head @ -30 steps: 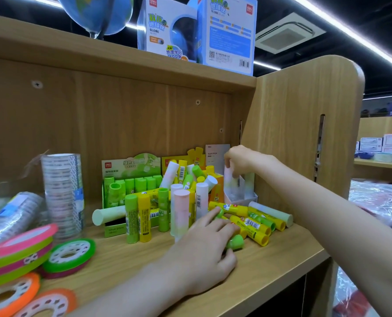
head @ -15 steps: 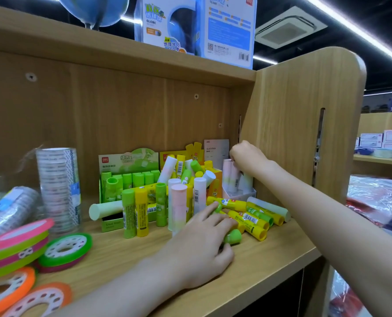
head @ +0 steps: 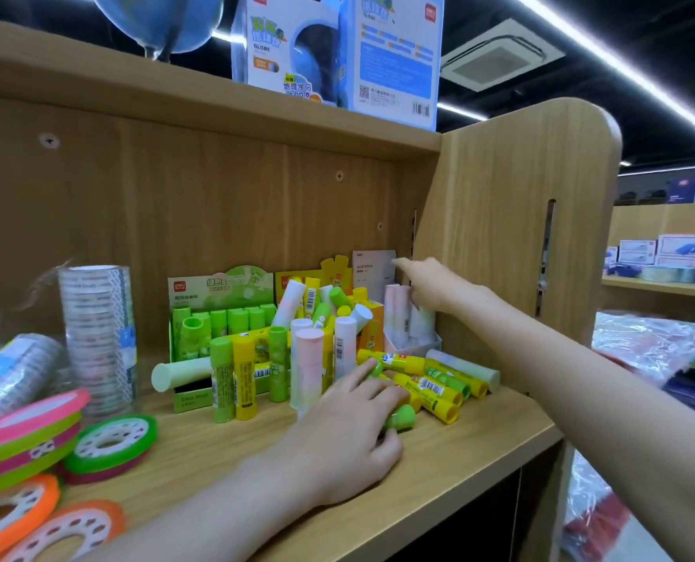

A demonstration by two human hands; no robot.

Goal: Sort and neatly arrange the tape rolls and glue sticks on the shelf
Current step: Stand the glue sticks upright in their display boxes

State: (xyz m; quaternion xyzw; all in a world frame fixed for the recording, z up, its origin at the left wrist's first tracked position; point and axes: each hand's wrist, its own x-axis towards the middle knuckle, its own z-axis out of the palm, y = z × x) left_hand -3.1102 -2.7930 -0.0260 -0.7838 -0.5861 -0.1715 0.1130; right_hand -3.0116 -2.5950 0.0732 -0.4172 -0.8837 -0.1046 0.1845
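Yellow and green glue sticks (head: 433, 384) lie in a heap on the right of the wooden shelf (head: 471, 440). My left hand (head: 348, 438) rests on the heap's near side, with a green glue stick (head: 400, 417) held between thumb and fingers. More sticks stand upright (head: 232, 383) in front of a green display box (head: 220, 296) and a yellow display box (head: 374, 322). At the back right, my right hand (head: 433, 285) hovers over pastel sticks (head: 396, 308) in a white box (head: 413, 346), index finger straight and nothing in its grip. A clear tape stack (head: 98, 330) and coloured tape rolls (head: 110, 444) sit at the left.
A wooden side panel (head: 520, 221) closes the shelf on the right. The upper shelf carries a globe box (head: 337, 54) and a globe (head: 163, 18). A second clear tape stack (head: 9, 375) lies on its side at far left. Bagged goods (head: 646, 342) lie beyond the panel.
My right hand has let go of the pastel sticks in the white box, lifted slightly and stretched out its index finger. My left hand stays on the heap.
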